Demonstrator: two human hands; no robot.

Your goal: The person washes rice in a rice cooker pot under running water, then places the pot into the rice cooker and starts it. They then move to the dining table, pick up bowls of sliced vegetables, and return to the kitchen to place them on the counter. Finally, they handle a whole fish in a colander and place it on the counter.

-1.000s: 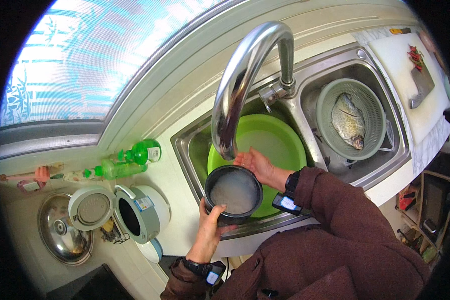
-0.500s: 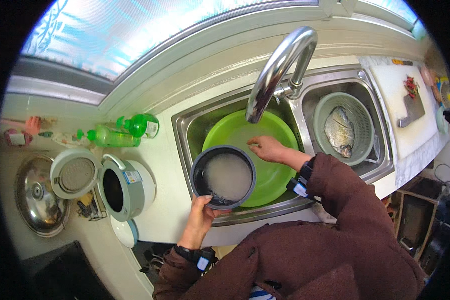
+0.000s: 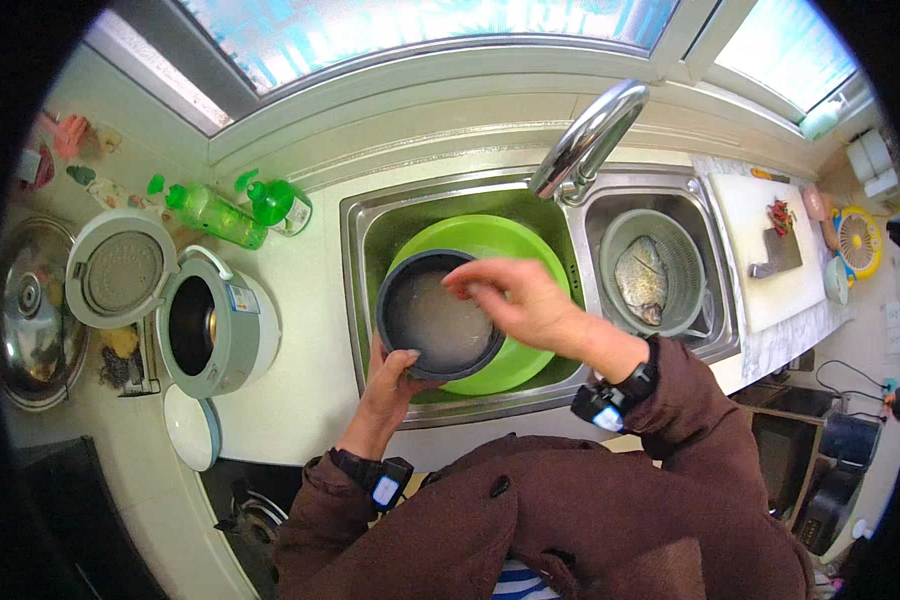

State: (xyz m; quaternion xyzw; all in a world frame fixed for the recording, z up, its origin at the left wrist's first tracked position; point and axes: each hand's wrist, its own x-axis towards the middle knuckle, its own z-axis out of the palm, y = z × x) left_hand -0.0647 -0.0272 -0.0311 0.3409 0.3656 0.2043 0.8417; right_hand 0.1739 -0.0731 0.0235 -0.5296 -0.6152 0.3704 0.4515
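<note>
My left hand [image 3: 378, 395] grips the near-left rim of a dark round inner pot [image 3: 387, 335], thumb over the edge and fingers underneath. Cloudy whitish water [image 3: 430, 325] lies in the pot, with pale stuff under it that looks like rice. Above the pot's right side is my right hand [image 3: 535, 308], its fingers loosely bent over the water and holding nothing I can see. Below the pot, a green basin [image 3: 538, 248] sits in the left sink bowl [image 3: 375, 215].
A chrome faucet [image 3: 595, 135] arches behind the basin. In the right sink bowl, a grey colander [image 3: 692, 285] holds a fish [image 3: 642, 278]. Further right, a cleaver [image 3: 782, 252] and red peppers [image 3: 781, 215] lie on a white cutting board [image 3: 740, 210]. Leftward stands a lidded-open rice cooker [image 3: 255, 335].
My right hand has moved left from over the basin to above the pot. My left hand keeps its hold on the pot. The whole view has shifted.
</note>
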